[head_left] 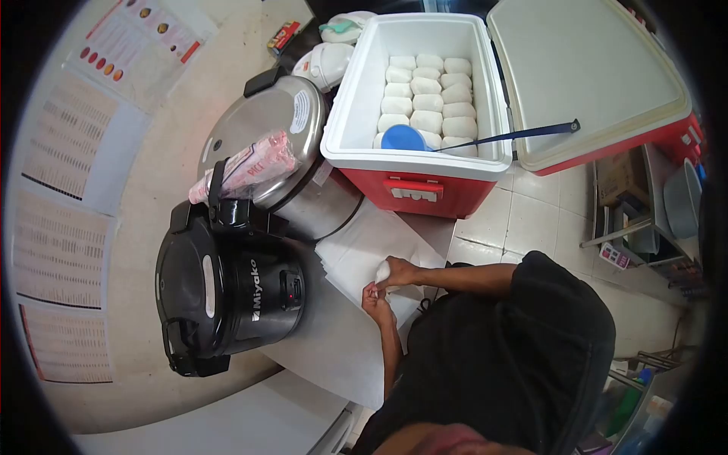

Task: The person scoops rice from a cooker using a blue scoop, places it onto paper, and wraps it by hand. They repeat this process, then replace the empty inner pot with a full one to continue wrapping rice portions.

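Note:
A small white wrapped bundle point(383, 271) is between my two hands over the white paper sheets point(353, 246). My right hand point(400, 273) closes round the side of the bundle. Just below it, my left hand point(377, 303) has its fingers pinched at the bundle's lower end. Beyond my hands stands an open red and white cooler point(341, 152) with several rounded white bundles point(427, 102) in rows. A blue round object point(404, 138) lies on the bundles at the cooler's near side.
A black Miyako cooker point(254, 311) and a large steel cooker point(262, 114) stand on the left. A pink-printed plastic package point(254, 167) rests over them. The cooler's lid point(591, 76) hangs open at the right, with a dark strap point(523, 134) across. A shelf point(644, 227) is at far right.

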Tool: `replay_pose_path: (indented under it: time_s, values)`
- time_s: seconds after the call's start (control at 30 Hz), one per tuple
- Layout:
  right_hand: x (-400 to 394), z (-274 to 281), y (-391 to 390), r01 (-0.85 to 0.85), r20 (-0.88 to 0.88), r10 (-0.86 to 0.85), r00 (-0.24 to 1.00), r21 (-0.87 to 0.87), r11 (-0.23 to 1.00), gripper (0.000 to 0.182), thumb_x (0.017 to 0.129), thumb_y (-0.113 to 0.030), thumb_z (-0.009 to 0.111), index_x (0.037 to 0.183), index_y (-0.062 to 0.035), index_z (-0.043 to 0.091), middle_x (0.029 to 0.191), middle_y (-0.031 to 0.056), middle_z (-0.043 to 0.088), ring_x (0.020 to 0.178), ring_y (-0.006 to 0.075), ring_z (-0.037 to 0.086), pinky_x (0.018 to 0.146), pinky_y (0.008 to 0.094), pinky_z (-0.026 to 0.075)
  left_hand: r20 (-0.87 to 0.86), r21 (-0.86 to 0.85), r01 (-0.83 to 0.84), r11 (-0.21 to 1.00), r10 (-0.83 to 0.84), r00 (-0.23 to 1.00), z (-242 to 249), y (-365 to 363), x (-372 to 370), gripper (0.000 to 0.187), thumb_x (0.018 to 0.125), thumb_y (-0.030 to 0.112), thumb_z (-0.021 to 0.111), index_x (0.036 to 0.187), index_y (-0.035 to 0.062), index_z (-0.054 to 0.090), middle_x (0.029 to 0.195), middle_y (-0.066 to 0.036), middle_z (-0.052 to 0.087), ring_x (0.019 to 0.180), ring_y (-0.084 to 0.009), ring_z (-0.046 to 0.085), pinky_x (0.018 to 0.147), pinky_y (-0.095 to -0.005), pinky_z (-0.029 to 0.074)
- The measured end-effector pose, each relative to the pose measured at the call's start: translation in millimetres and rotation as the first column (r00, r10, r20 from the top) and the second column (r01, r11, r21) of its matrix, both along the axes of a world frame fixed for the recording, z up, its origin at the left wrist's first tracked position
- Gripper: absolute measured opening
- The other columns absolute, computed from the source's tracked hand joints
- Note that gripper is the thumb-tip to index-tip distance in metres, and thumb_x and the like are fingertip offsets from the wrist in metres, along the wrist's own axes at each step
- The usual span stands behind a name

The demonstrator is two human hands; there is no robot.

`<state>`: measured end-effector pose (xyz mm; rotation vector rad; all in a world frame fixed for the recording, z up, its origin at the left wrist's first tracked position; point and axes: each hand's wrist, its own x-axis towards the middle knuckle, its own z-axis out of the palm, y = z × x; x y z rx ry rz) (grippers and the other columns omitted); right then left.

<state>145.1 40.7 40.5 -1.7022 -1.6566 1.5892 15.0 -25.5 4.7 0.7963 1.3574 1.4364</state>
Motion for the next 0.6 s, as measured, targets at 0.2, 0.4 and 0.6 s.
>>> replay_pose_path:
  time_s: [0.2,0.4,0.6]
  values:
    - [5.2,-0.6,4.8,-0.039,-0.177,0.057,0.982,0.103,0.994,0.066,0.058,-0.037,0.081,0.104,0.0041,0.058,0.100,0.0190,0.064,0.093,0.0275,0.061,0.083,0.0354,0.047,-0.141,-0.090,0.070,0.994,-0.082,0.987,-42.1,16.9,-20.5,0.024,0.078,-0.010,0.061,0.100,-0.0014,0.055,0.104,-0.007,0.054,0.093,-0.0155,0.055,0.085,-0.0274,0.045]
    - [4.4,-14.6,5.9,-0.210,-0.538,0.173,0.825,-0.008,0.978,0.038,0.063,-0.012,0.075,0.096,-0.0004,0.062,0.091,0.0105,0.065,0.084,0.0180,0.060,0.076,0.0318,0.047,-0.096,0.061,0.128,0.990,-0.122,0.988,-39.8,17.4,-12.4,0.056,0.069,-0.018,0.057,0.117,0.0031,0.040,0.126,-0.011,0.042,0.106,-0.0206,0.050,0.099,-0.0323,0.039]
    - [-2.5,76.9,29.6,-0.527,0.058,0.555,0.830,0.407,0.746,0.029,0.062,-0.020,0.069,0.085,-0.0023,0.065,0.088,0.0190,0.065,0.091,0.0350,0.062,0.079,0.0424,0.048,-0.366,0.073,-0.063,0.995,0.085,0.927,-45.8,16.0,3.5,0.055,0.073,0.001,0.067,0.123,0.0023,0.041,0.128,-0.013,0.042,0.111,-0.0256,0.049,0.101,-0.0395,0.038]
